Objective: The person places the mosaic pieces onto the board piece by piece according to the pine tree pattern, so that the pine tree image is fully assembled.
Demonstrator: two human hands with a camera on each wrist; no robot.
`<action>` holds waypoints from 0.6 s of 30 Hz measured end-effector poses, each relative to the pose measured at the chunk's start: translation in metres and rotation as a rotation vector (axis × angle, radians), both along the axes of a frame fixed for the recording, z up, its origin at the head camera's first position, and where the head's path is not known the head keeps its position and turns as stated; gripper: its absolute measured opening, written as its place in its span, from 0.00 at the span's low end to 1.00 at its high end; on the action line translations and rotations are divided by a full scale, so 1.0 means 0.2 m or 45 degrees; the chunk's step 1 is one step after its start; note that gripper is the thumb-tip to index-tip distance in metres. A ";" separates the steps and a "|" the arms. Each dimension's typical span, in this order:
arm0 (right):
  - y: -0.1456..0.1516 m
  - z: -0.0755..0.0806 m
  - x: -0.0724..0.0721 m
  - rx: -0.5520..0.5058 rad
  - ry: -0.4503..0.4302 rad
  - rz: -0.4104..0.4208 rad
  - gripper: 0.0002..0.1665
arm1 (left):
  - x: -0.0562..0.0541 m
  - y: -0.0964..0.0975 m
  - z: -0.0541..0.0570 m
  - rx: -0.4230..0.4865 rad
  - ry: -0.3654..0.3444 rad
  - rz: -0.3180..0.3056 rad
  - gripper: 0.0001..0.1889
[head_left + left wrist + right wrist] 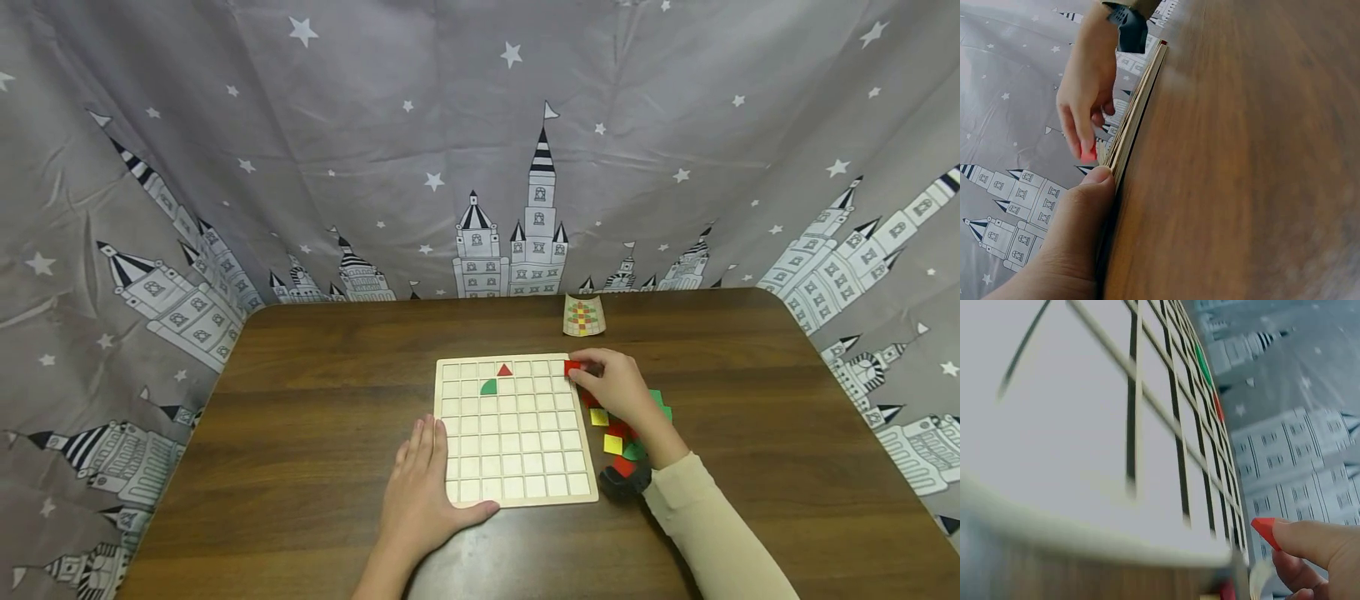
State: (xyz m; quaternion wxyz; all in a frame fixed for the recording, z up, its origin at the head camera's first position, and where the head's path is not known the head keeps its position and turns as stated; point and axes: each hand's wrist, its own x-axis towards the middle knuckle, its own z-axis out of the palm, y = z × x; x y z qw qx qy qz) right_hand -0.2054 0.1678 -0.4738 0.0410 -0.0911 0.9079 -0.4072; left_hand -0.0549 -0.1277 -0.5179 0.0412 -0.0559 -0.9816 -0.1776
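A square wooden grid board (pixel 517 429) lies on the table. A red triangle (pixel 505 370) sits in its top row, and a green quarter-circle (pixel 490 387) in the row below. My left hand (pixel 420 500) rests at the board's lower left corner, fingers straight along the left side and thumb along the near edge. At the far right corner, my right hand (pixel 617 385) pinches a small red tile (pixel 1265 530) between thumb and fingers. In the head view this tile overlaps the corner; its full shape is partly covered by the fingertips.
Loose red, green and yellow tiles (pixel 612 444) lie right of the board, partly under my right forearm. Behind the board stands a small curled pattern card (pixel 583 317). The brown table (pixel 322 392) ends at a grey curtain (pixel 360 125) with castles and stars.
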 end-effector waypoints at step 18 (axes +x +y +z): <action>-0.37 -0.02 0.00 -0.085 -0.031 0.126 0.11 | 0.00 0.00 0.00 0.001 -0.007 0.002 0.74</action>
